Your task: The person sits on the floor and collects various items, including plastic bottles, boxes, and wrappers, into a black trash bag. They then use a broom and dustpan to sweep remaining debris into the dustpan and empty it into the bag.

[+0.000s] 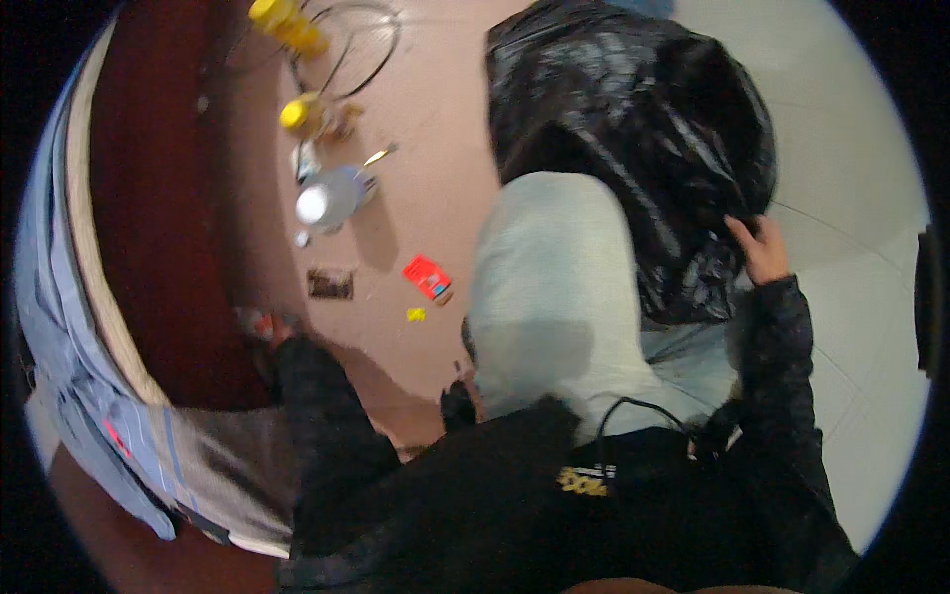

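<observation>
A large black plastic bag, crumpled and shiny, spreads over the floor at the upper right, beyond my knee. My right hand pinches its edge on the right side, thumb and fingers closed on the plastic. Low on the left, beside the dark red wooden side of a bed, is my left hand. It is dim and blurred, so its fingers and anything in them cannot be made out. Nearest to it on the floor lies a small dark brown flat packet. A red packet lies farther right.
A clear bottle with a white cap lies on the floor. Beyond are a yellow-lidded jar, a yellow bottle and a looped black cable. A yellow scrap lies near my bent leg. Blue cloth drapes the bed edge.
</observation>
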Demonstrator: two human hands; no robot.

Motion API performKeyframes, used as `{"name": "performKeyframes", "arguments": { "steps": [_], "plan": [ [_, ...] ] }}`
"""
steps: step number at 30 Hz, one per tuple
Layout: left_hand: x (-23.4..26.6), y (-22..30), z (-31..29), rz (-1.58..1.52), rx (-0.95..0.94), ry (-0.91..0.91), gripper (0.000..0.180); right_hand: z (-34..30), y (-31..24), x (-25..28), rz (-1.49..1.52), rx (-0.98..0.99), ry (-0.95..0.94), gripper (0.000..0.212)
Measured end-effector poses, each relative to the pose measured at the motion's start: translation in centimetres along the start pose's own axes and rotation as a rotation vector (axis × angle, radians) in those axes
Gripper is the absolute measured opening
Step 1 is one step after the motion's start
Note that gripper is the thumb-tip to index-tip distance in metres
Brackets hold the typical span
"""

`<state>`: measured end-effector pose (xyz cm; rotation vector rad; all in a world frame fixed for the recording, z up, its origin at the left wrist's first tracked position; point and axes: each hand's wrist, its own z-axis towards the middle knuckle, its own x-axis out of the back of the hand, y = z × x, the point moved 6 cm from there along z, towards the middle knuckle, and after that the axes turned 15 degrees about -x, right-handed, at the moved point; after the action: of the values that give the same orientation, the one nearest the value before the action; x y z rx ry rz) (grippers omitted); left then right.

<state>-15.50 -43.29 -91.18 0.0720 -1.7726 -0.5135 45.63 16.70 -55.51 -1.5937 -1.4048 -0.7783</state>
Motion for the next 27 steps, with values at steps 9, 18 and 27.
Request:
{"name": "performKeyframes", "arguments": {
  "steps": [9, 18, 27],
  "plan": [
    [2.2, 3.2, -25.3, -0.85, 0.516, 0.007, 0.05, 1.1, -0.8, 3.4, 0.24, -0.019, -0.012, 0.066],
    [22.5, 44.9, -25.8, -1.151, -0.506, -0.503, 0.084, 2.4, 3.0, 7.0, 0.893, -0.104, 0.333, 0.069],
    [10.1, 72.6, -33.2, -0.733, -1.328, -0.694, 0.071, 2.0, 1.2, 4.9, 1.206, 0.333, -0.01, 0.04]
  ]
}}
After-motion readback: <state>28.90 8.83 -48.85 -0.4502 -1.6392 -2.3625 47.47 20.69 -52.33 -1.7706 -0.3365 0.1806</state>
